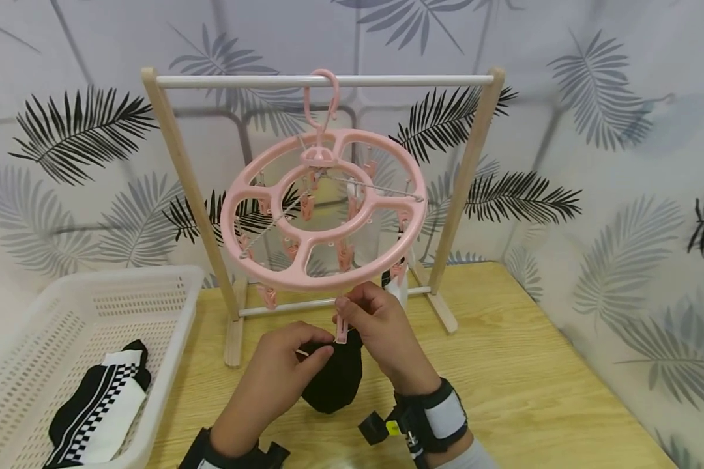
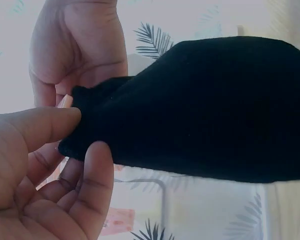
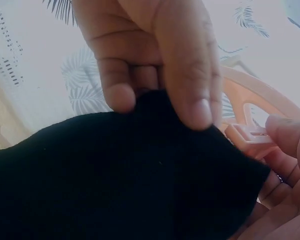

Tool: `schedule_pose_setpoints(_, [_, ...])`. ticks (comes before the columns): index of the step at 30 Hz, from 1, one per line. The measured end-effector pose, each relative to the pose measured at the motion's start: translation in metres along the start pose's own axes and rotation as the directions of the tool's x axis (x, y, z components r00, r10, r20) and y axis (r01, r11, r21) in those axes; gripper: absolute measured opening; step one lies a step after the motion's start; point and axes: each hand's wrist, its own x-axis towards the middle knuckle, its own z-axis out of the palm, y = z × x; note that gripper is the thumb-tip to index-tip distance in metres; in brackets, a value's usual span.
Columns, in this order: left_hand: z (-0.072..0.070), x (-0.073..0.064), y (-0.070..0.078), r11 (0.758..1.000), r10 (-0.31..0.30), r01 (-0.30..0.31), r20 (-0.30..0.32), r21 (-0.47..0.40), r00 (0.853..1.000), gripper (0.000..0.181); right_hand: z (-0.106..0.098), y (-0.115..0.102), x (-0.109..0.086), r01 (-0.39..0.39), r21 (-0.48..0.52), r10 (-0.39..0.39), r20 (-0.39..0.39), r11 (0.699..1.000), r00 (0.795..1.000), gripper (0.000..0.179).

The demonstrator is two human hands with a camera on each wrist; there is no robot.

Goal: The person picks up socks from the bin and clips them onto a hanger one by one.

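- Left grip (image 1: 284,365) is pinching the top edge of a plain black fabric sock (image 1: 331,384) between thumb and fingers, so it's definitely got hold of something.
- Right grip (image 1: 381,332) has a small pink plastic clothespin (image 1: 341,330) squeezed between thumb and finger, right up at that same edge. Can't tell from where I'm standing if the pin has actually bitten into the cloth.
- So the sock is hanging down between the two hands, just below the front rim of a round pink plastic drying hanger (image 1: 322,281) with lots more pins dangling from it.
- That hanger hooks over the white top bar of a pale wooden-legged rack (image 1: 472,150), which stands on the yellowish wood-grain surface (image 1: 522,384).
- Something black and white hangs on the hanger's right side, partly hidden behind it.
- Over on the person's left there's a white perforated plastic basket (image 1: 190,293), with black-and-white checkered socks (image 1: 102,404) lying in it.
- Both wrists have black straps (image 1: 440,417) on, btw.
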Motion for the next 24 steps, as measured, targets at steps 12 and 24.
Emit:
schedule_pose_setpoints(12, [0.001,0.012,0.011,0.997,-0.027,0.023,-0.064,-0.074,0.998,0.009,-0.001,-0.001,-0.001,0.031,-0.016,-0.032,-0.040,0.999,0.999,0.020])
schedule_pose_setpoints(24, [-0.007,0.010,0.010,0.995,-0.055,0.047,-0.085,-0.092,0.995,0.006,-0.001,-0.004,-0.003,0.049,-0.017,-0.050,-0.029,0.999,0.998,0.022])
